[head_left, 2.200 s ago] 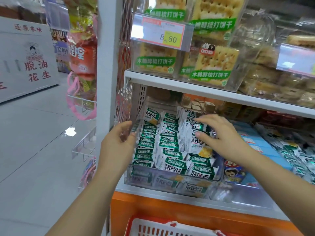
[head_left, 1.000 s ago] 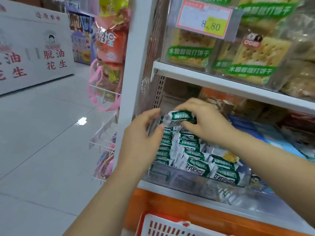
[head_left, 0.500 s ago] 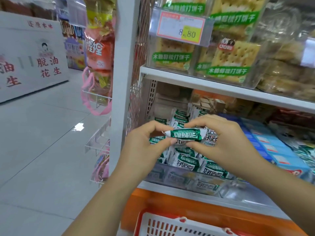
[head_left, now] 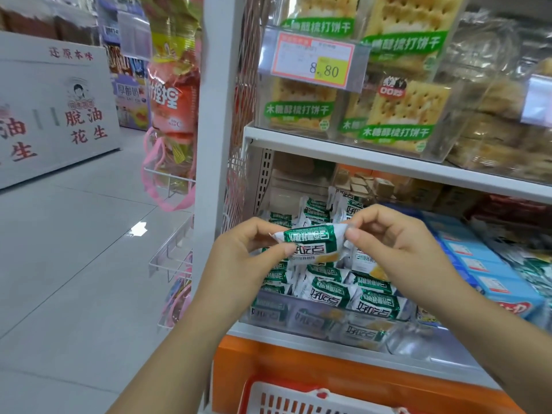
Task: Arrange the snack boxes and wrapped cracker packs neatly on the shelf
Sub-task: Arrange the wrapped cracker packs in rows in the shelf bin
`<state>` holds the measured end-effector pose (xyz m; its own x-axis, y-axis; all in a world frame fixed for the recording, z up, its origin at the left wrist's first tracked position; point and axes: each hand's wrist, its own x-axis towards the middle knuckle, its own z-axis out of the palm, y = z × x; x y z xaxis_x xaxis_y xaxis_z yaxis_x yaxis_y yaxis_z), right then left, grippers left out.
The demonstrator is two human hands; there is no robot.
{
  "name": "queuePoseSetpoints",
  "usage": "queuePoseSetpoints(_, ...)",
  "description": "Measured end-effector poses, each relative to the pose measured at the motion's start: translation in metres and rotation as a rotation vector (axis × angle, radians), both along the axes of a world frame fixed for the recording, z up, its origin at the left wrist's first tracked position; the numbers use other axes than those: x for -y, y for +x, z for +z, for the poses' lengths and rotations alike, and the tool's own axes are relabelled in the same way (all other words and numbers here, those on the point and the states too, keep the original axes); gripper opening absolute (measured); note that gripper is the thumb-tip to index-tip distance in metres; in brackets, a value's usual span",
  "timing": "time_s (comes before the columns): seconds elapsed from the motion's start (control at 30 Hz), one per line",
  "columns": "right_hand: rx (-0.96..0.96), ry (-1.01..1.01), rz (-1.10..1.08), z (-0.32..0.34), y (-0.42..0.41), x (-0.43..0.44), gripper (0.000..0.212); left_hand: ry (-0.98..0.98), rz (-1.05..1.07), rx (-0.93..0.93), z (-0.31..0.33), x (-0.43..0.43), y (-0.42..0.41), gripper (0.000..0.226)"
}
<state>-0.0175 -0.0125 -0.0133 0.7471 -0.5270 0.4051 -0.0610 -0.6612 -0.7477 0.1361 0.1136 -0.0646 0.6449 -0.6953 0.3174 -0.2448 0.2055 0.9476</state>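
Left grip, right grip pinching pack, shelf, floor

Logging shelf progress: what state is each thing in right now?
Pack: held above the bin, level, pinched at both ends.
Left hand: pinches the pack's left end.
Right hand: pinches its right end.
Bin: clear, filled with packs in rows.
Blue boxes: lying in a row.

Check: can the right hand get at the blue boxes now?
Probably yes: the blue boxes lie uncovered just beside the right hand, nothing between. But it and the left hand each pinch an end of the cracker pack, so it must release first.
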Motion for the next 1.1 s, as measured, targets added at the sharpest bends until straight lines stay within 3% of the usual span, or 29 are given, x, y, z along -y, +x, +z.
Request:
queuePoseSetpoints(0.23, 0.050, 0.177, -0.013, -0.002, 0.004, 0.003, 0.010, 0.034, -0.033, -0.038, 0.002, 0.002, -0.005, 0.009)
queuePoseSetpoints(0.33, -0.059, 0.205, 0.038, -0.002, 0.004, 0.001, 0.007, 0.031, -0.047, -0.133, 0.002, 0.002, -0.006, 0.005)
queuePoseSetpoints(0.57, -0.169, 0.280, 0.043, -0.001, 0.005, -0.006, 0.033, 0.061, -0.107, -0.434, -0.003, 0.006, -0.008, 0.018)
queuePoseSetpoints(0.67, -0.109, 0.451, 0.043, 0.000, 0.009, -0.008, 0.032, 0.087, -0.082, -0.432, -0.003, 0.008, -0.008, 0.020)
queuePoseSetpoints(0.77, 0.007, 0.719, 0.027, 0.000, 0.014, -0.009, 0.016, 0.110, -0.057, -0.457, -0.003, 0.009, -0.009, 0.021)
queuePoseSetpoints(0.87, 0.084, 0.940, -0.053, -0.001, 0.019, -0.006, 0.004, 0.071, -0.161, -0.674, 0.003, 0.005, -0.009, 0.015)
queuePoseSetpoints(1.0, 0.130, 1.107, -0.146, -0.002, 0.021, 0.002, 0.006, -0.019, -0.354, -0.930, 0.009, -0.004, -0.009, 0.049)
queuePoseSetpoints(1.1, 0.116, 1.173, -0.169, -0.005, 0.020, 0.004, 0.010, -0.036, -0.350, -1.007, 0.011, -0.005, -0.011, 0.057)
